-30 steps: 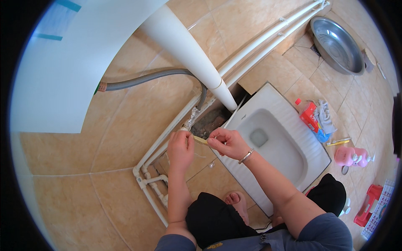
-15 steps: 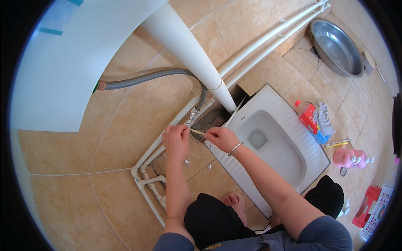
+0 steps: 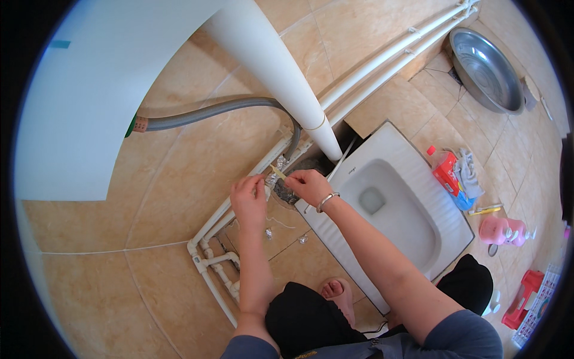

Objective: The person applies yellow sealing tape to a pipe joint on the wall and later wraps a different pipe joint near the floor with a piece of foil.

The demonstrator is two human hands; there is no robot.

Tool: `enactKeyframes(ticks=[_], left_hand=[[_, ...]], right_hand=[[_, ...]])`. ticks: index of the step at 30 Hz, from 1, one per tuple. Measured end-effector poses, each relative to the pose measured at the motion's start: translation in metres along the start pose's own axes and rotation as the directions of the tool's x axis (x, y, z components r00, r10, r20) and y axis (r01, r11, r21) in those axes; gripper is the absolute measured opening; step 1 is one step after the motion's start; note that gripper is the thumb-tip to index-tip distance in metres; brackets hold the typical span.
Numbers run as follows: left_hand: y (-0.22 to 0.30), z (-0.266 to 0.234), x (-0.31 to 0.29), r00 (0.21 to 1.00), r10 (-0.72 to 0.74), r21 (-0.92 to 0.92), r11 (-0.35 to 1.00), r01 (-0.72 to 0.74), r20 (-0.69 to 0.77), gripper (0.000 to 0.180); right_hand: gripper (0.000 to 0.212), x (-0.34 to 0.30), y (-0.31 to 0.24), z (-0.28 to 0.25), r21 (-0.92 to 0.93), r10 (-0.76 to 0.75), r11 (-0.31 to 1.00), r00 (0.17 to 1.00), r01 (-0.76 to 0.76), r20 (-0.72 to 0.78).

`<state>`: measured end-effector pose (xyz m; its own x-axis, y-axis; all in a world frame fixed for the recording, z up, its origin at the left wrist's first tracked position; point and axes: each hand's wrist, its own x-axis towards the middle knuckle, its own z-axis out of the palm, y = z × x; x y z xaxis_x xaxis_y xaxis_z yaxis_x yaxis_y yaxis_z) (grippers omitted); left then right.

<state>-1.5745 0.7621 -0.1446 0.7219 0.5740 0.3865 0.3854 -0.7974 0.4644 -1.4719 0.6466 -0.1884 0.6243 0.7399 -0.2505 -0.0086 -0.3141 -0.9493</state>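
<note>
My right hand (image 3: 308, 185) pinches one end of a short, thin pale-yellow strip (image 3: 278, 173); its free end points up and left. Just left of it, my left hand (image 3: 248, 196) is closed with fingers bent together. Whatever sits in those fingertips, if anything, is too small to make out. Behind the strip, crumpled silver foil (image 3: 280, 162) lies at the lower end of a grey hose (image 3: 215, 110). A dark, rough hole (image 3: 286, 192) in the floor opens just below my right fingers, beside the squat toilet.
The white squat toilet (image 3: 406, 227) lies to the right; a thick white pipe (image 3: 281, 72) slants down behind it. Thin white pipes (image 3: 209, 230) run along the wall at left. Foil scraps (image 3: 304, 239) dot the floor. Pink bottles (image 3: 495, 230), a red package (image 3: 446, 173) and a metal basin (image 3: 487, 69) stand farther right.
The strip was stretched between both hands; now its left end is free of my left fingers and tilts upward. My right hand has risen slightly and moved left. The view has shifted a little.
</note>
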Motion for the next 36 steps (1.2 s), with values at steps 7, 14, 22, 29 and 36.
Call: enactKeyframes(ticks=[7,14,22,29,36], left_hand=[[0.011,0.009,-0.003,0.995,0.070,0.177,0.981,-0.083,0.076,0.012],[0.014,0.017,0.007,0.989,0.067,0.321,0.941,-0.108,0.135,0.013],[0.016,0.019,0.012,0.966,-0.175,0.300,0.947,0.113,0.190,0.014],[0.014,0.022,0.014,0.974,0.008,0.355,0.931,-0.089,0.225,0.015],[0.015,0.027,0.018,0.958,0.061,0.399,0.900,-0.174,0.280,0.013]], right_hand=[[0.026,0.011,-0.003,0.008,0.060,0.077,0.995,0.997,-0.077,0.004],[0.025,0.020,0.005,0.012,0.084,0.035,0.996,0.998,-0.031,-0.047],[0.025,0.011,0.011,0.003,0.023,0.026,0.999,0.999,-0.027,0.020],[0.024,0.010,0.010,0.001,-0.171,-0.037,0.984,0.999,0.040,0.019],[0.026,0.015,0.021,0.007,-0.255,-0.002,0.967,0.999,-0.008,-0.042]])
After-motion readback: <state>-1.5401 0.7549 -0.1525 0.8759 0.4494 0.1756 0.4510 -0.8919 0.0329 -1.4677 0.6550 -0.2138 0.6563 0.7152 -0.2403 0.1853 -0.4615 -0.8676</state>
